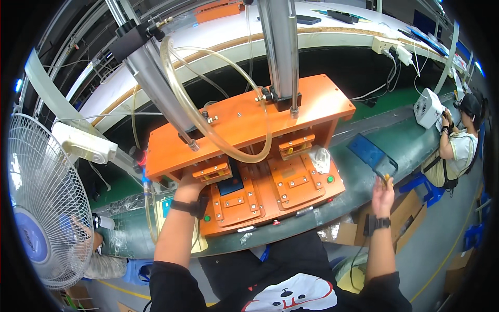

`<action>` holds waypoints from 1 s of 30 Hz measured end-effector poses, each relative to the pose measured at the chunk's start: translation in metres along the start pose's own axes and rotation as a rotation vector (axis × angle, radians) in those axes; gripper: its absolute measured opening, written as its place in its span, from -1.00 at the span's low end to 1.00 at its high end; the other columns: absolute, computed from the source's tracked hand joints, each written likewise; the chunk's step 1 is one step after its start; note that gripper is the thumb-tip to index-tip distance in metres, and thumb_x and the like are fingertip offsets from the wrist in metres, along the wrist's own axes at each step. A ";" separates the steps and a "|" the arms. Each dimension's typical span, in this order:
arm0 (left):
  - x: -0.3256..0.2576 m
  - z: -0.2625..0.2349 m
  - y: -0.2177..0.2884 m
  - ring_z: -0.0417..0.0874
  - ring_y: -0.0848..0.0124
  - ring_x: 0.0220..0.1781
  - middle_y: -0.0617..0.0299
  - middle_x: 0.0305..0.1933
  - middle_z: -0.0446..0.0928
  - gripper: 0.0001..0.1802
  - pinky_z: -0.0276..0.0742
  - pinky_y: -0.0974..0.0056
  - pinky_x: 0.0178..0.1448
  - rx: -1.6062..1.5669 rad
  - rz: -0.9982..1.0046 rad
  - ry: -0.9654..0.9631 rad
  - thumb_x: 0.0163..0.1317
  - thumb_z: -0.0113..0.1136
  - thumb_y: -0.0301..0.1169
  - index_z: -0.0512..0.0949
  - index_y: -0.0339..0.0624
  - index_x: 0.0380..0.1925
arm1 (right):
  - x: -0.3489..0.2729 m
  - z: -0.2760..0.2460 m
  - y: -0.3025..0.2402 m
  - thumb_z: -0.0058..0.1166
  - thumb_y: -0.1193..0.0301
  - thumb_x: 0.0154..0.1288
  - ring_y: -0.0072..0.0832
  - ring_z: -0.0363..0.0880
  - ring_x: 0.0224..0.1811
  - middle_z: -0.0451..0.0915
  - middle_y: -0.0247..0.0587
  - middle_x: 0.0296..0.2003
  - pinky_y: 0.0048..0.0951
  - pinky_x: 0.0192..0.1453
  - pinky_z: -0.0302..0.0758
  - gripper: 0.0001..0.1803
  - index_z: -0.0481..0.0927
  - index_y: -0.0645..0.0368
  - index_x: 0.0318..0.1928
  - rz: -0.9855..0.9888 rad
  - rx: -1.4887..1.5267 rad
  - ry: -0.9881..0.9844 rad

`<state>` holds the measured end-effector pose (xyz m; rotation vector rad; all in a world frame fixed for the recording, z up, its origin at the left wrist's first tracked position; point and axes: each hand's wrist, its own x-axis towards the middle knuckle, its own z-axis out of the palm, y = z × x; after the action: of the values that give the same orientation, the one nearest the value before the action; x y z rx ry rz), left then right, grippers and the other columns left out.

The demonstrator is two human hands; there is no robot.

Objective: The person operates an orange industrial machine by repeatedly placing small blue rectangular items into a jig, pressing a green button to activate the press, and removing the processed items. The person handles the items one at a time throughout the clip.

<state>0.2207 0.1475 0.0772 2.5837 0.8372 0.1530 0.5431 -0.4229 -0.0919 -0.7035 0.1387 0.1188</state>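
Reaching under the press (pixel 317 96), my left grip (pixel 190 184) is hidden at the fingers, so open or closed I cannot tell; a dark panel (pixel 231 186) lies just beside it. My right grip (pixel 383 194) is at the blue panel's (pixel 370 153) near corner, closure unclear, over the desk (pixel 127 234). A dropping press could crush fingers; a loose corner hold could drop the blue panel.

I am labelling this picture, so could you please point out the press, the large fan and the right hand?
Press (pixel 236 130): head view, orange top plate.
Large fan (pixel 47 203): head view, wire guard.
Right hand (pixel 383 198): head view, palm.
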 end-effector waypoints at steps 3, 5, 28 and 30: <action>-0.001 0.006 0.000 0.67 -0.08 0.25 -0.11 0.21 0.68 -0.59 0.61 0.03 0.31 -0.010 0.003 -0.002 0.41 0.29 -0.30 0.64 -0.14 0.21 | 0.066 0.019 0.042 0.11 0.08 0.69 -0.29 0.73 0.16 0.72 -0.20 0.10 -0.33 0.16 0.63 -0.63 0.58 0.11 0.18 0.047 -0.051 0.014; -0.002 0.007 0.004 0.67 -0.08 0.23 -0.11 0.19 0.68 -0.60 0.61 0.03 0.29 -0.013 0.008 -0.007 0.40 0.30 -0.30 0.64 -0.15 0.20 | 0.103 0.045 0.070 0.08 0.10 0.70 -0.23 0.76 0.14 0.71 -0.09 0.09 -0.29 0.17 0.68 -0.62 0.55 0.14 0.20 0.089 -0.085 0.030; -0.076 -0.002 0.054 0.73 -0.03 0.00 -0.09 -0.03 0.74 -0.68 0.61 -0.02 0.10 -0.255 0.046 0.089 0.31 0.42 -0.31 0.74 -0.19 0.01 | 0.137 0.163 0.142 0.21 0.27 0.57 -0.46 0.66 -0.64 0.69 -0.12 -0.44 -0.47 -0.63 0.59 -0.68 0.61 0.36 -0.05 0.214 -0.968 -0.285; -0.104 -0.006 0.064 0.70 -0.05 0.12 -0.09 0.05 0.72 -0.71 0.57 -0.01 0.23 -0.253 0.216 0.137 0.28 0.38 -0.40 0.74 -0.23 -0.01 | 0.134 0.163 0.142 0.22 0.26 0.56 -0.47 0.66 -0.63 0.68 -0.14 -0.44 -0.49 -0.62 0.59 -0.67 0.62 0.35 -0.05 0.193 -0.965 -0.291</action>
<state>0.1695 0.0427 0.1118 2.4368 0.5416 0.4724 0.6670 -0.2011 -0.0817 -1.6228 -0.1492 0.4894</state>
